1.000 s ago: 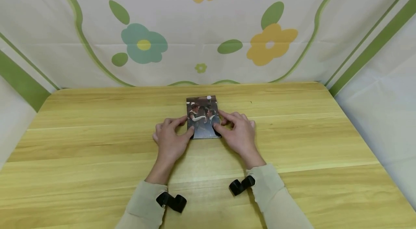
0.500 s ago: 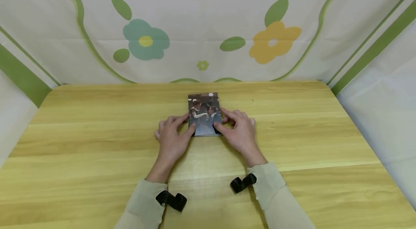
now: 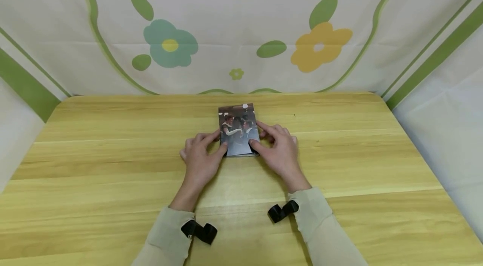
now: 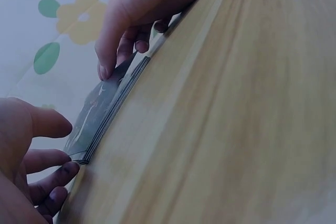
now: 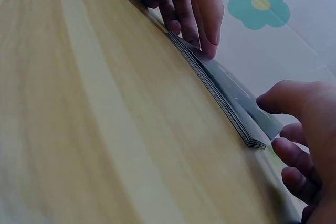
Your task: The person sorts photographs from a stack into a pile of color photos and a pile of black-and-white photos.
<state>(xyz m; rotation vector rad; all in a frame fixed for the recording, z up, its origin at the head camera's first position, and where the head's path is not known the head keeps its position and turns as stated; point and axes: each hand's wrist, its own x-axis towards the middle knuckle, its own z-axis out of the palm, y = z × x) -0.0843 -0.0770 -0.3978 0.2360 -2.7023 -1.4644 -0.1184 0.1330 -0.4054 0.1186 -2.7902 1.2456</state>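
A small stack of picture cards [image 3: 237, 134] lies on the table, its top card printed with a dark scene of people. The wrist views show several thin layers at its near edge [image 5: 223, 106], with the top card [image 5: 247, 103] standing off the layers below. My left hand [image 3: 200, 159] holds the stack's left side, thumb over the lower left corner and index finger along the edge. At the right side, my right hand [image 3: 279, 150] pinches the top card, its thumb near the lower right corner. The fingers' undersides are partly hidden.
The wooden table [image 3: 113, 182] extends on all sides of the stack. Behind it hangs a white cloth [image 3: 219, 27] with flower prints. Black wrist mounts [image 3: 200, 232] sit on both beige sleeves [image 3: 166, 234].
The top card has tilted, its right side now raised and slightly askew over the layers beneath. Both hands keep nearly the same place; the head view has shifted a little.
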